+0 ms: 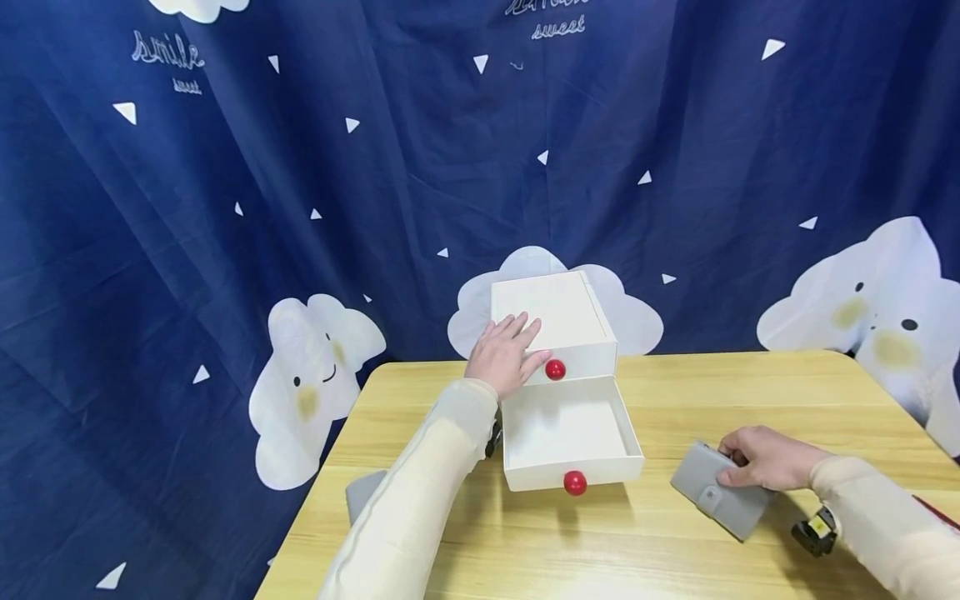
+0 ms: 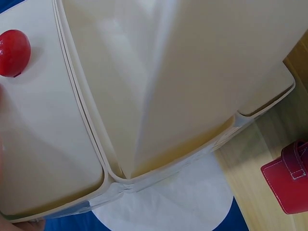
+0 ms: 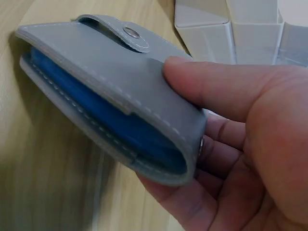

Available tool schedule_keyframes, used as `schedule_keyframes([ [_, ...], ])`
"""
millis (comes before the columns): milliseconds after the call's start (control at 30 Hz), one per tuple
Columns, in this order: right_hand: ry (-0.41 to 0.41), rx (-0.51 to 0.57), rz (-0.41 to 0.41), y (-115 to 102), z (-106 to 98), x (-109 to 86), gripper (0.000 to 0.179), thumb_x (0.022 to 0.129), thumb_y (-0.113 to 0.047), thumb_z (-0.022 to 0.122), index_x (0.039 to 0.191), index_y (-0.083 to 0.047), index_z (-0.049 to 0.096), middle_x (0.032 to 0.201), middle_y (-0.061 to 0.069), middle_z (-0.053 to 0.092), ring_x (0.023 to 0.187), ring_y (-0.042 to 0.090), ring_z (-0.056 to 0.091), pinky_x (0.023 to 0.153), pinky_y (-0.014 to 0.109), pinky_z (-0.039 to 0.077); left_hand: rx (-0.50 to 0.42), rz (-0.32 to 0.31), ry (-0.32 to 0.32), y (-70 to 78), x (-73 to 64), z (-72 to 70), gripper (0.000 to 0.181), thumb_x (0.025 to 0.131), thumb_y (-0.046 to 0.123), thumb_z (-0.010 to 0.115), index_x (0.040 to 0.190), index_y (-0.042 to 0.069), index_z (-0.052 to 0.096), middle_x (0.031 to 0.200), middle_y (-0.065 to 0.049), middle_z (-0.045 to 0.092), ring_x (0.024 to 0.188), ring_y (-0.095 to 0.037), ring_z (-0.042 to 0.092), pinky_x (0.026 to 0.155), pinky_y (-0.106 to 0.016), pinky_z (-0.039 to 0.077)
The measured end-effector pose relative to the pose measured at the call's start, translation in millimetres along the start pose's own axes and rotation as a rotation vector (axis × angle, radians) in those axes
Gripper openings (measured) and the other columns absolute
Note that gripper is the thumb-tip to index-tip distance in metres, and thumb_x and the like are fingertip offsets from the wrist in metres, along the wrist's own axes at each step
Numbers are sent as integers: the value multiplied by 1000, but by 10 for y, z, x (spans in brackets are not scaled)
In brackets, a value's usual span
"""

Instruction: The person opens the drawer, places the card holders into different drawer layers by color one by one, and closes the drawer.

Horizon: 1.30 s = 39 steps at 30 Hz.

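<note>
1. the right hand [image 1: 768, 457] is holding a grey wallet with pale stitches and a strap with a round silver button [image 1: 723, 506]. the thumb is on top and fingers are under it, likely so it can't slip.
2. the wallet is tipped, over the right part of the shiny yellow-brown wooden table [image 1: 675, 400], apart from the drawers. i can't tell if a corner touches the wood. its side gap shows something blue [image 3: 106, 115] tucked inside.
3. the left hand [image 1: 504, 357] has its fingers spread, flat on the front top edge of a small white box with two drawers [image 1: 551, 304]. it grabs nothing. maybe it lies there to keep the box from sliding or tipping.
4. its thumb is by the shiny red round top knob [image 1: 555, 369]. i can't tell if they touch.
5. the top drawer is pushed in. the white bottom drawer [image 1: 536, 477] is pulled out, so there is a way in from above.
6. a red wallet with a strap [image 2: 284, 185] lies on the table, likely set aside to leave room.
</note>
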State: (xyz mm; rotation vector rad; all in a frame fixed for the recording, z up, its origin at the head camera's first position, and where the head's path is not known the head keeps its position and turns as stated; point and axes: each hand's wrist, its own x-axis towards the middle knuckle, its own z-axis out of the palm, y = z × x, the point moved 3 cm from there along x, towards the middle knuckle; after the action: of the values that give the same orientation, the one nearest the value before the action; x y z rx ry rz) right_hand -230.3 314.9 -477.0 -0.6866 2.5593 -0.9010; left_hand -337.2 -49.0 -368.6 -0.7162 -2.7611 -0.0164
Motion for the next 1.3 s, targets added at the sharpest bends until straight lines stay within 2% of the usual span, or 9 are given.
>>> schedule_keyframes([
  [200, 26, 103, -41, -5, 5, 18, 23, 89, -23, 69, 96, -3, 62, 84, 0, 64, 70, 6, 59, 57, 27, 52, -1, -15, -24, 0, 5, 13, 67, 95, 65, 29, 151, 28, 32, 157, 1, 27, 144, -19, 22, 117, -43, 16],
  [467, 51, 254, -61, -78, -31, 35, 23, 93, -16, 63, 101, 6, 60, 85, 5, 68, 71, 12, 65, 58, 31, 55, -6, 0, 2, -12, 7, 30, 66, 96, 64, 30, 150, 27, 35, 156, 0, 29, 143, -21, 24, 117, -43, 16],
  [667, 45, 426, -17, -159, -74, 45, 28, 96, -14, 58, 109, 11, 56, 90, 14, 68, 77, 23, 68, 61, 36, 56, -9, 6, -1, -13, 7, 25, 66, 96, 64, 29, 150, 26, 35, 156, 0, 29, 143, -21, 25, 116, -44, 16],
  [833, 70, 510, 10, -272, -135, 18, 40, 97, -14, 57, 120, 18, 49, 96, 17, 67, 82, 26, 68, 65, 40, 57, -10, 0, -2, -15, 6, 15, 66, 96, 64, 30, 150, 27, 34, 156, 0, 29, 143, -21, 24, 117, -44, 16],
  [1033, 137, 522, 20, -374, -213, -12, 42, 97, -14, 57, 121, 18, 47, 100, 18, 67, 86, 24, 68, 69, 40, 57, -6, 4, 0, -18, 9, 2, 66, 96, 64, 29, 150, 27, 35, 156, 0, 29, 143, -21, 25, 117, -43, 16],
  [1300, 205, 497, 12, -533, -315, -46, 37, 99, -17, 54, 119, 14, 50, 100, 13, 70, 86, 22, 68, 63, 34, 54, -7, -3, -9, -11, 3, -9, 67, 96, 65, 29, 150, 27, 34, 156, 0, 29, 143, -21, 24, 117, -43, 16],
])
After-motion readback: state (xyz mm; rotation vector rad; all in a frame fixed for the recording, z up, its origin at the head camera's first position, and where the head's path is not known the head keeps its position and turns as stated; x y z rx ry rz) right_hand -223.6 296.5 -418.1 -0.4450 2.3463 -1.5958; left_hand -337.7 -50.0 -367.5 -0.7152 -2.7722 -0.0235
